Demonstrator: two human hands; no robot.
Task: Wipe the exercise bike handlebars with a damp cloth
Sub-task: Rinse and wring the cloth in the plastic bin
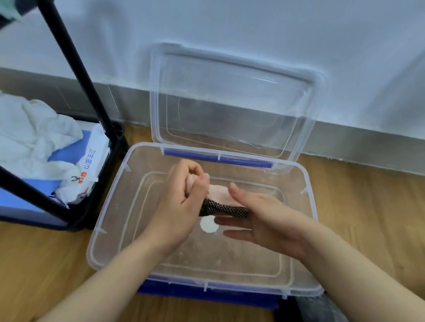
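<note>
A white towel (15, 129) lies on the low black rack (91, 212) at left. Over the clear bin (109, 196), the left grip (182, 197) is curled tight round one end of the pink cloth (220, 194). The cloth spans to the right grip (260, 221), whose straight fingers lie flat along it. The cloth looks soft, light and limp, probably wet and slippery, so bunching it in a full fist should hold best. No handlebars show.

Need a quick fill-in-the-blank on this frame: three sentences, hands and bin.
1. The left hand grips a ___ cloth.
2. The right hand is ___, its fingers straight beside the cloth.
3. Both hands are over a clear bin whose lid stands up against the ___.

Missing: pink; open; wall
</note>
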